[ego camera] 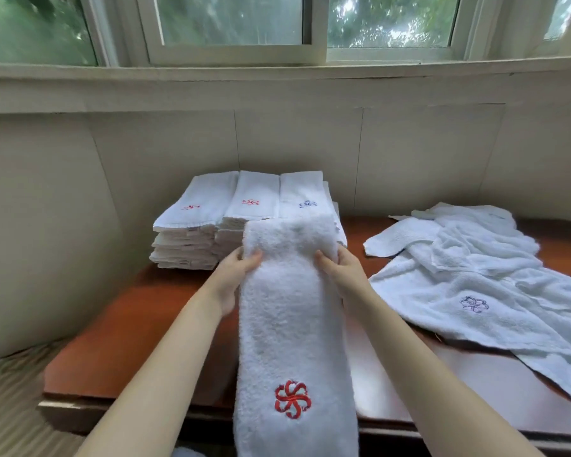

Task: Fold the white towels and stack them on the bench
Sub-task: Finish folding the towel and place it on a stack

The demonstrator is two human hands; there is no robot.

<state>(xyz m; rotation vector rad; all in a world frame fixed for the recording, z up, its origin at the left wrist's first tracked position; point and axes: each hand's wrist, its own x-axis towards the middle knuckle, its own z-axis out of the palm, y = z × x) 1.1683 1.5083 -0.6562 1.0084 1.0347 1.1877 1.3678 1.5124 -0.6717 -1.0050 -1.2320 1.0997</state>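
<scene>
White terry towel with a red pinwheel emblem [294,324], folded into a long narrow strip, lies lengthwise on the reddish-brown wooden bench [129,324]; its near end hangs over the bench's front edge. Left hand [233,278] grips the strip's left edge toward the far end, thumb on top, fingers curled under. Right hand [342,273] grips the opposite edge likewise. Far end of the strip is raised and bent over (judged: mid-fold, cross-fold not yet made).

Right of the strip on the bench: loose pile of unfolded white towels, one with a blue emblem [475,282], well apart from the hands. At least two towels appear to remain; exact count unclear.

Beyond the strip, at the bench's back against the wall: three stacks of folded white towels [238,222], side by side, several layers each.

Progress: judged well past halfway.
</scene>
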